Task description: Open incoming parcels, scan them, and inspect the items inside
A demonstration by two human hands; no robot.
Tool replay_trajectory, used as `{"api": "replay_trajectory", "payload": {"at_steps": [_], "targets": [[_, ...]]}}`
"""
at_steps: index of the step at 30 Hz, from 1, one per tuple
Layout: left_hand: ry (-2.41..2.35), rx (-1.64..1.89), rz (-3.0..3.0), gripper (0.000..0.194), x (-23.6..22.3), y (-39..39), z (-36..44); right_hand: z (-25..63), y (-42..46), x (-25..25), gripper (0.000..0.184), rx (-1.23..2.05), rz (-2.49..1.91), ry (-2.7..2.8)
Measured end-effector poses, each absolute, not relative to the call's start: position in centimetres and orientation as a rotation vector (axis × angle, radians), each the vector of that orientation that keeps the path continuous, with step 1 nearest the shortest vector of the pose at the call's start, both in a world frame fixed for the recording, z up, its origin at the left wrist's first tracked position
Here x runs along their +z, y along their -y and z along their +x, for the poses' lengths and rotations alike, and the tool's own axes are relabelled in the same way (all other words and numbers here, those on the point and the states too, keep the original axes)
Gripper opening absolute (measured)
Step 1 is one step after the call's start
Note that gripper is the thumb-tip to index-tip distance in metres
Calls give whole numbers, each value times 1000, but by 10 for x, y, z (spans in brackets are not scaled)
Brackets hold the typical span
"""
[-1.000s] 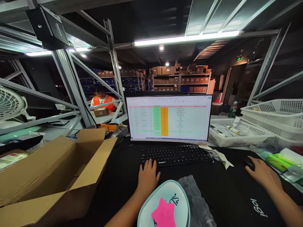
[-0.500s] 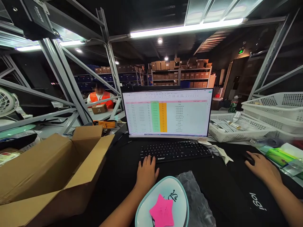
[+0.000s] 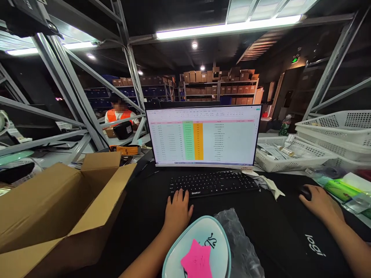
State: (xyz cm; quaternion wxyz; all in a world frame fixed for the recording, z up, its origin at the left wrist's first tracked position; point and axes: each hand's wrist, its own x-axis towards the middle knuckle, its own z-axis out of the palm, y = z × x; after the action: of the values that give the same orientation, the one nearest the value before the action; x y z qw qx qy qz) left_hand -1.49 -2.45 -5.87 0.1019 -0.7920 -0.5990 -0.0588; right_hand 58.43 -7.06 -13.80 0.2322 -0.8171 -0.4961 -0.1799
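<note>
The left hand (image 3: pixel 176 212) is palm down and unclenched, fingers lightly spread, with the fingertips at the near left corner of the keyboard (image 3: pixel 214 183). The right hand (image 3: pixel 323 204) loosely grasps the mouse (image 3: pixel 306 192) toward the right edge of the surface (image 3: pixel 142 220). The keyboard lies just in front of the monitor (image 3: pixel 226 143), which shows a table with a green and an orange column.

At the near edge, a pale dish (image 3: pixel 188 233) with a teal rim bears a pink note (image 3: pixel 199 259); crumpled wrap (image 3: pixel 239 241) is beside it. Whether the wrap extends beneath the dish cannot be confirmed. The left forearm is close to the dish rim.

Principal risk, as judged: a backward or inward pull of the left forearm could catch the rim and push the dish toward the near edge. Loose wrap underneath, if any, would make sliding easier. The note could peel off if brushed by a sleeve or arm; its adhesion is not verifiable.

Secondary risks: the cloth (image 3: pixel 270 185), at the right end of the keyboard, could be dragged over the keys by a wide leftward sweep of the mouse. A rightward sweep could strike the green packet (image 3: pixel 337 188). On the left, the flaps of the open box (image 3: pixel 37 200) could snag an outward-moving elbow. A resting finger could press an unintended key.
</note>
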Motion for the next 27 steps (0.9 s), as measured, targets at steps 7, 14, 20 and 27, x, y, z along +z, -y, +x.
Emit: {"api": "replay_trajectory", "payload": {"at_steps": [7,14,20,27], "targets": [[1771,-160,-2341,54,-57,25,-14,582,74,-136,58,-495,-2247,1391],[1769,-170,-2343,53,-58,25,-14,588,74,-141,64,-510,-2261,1415],[1760,-200,-2345,54,-61,24,-15,588,77,-143,64,-536,-2294,1391],[1747,-183,-2336,54,-62,23,-16,588,75,-140,60,-511,-2277,1402]]}}
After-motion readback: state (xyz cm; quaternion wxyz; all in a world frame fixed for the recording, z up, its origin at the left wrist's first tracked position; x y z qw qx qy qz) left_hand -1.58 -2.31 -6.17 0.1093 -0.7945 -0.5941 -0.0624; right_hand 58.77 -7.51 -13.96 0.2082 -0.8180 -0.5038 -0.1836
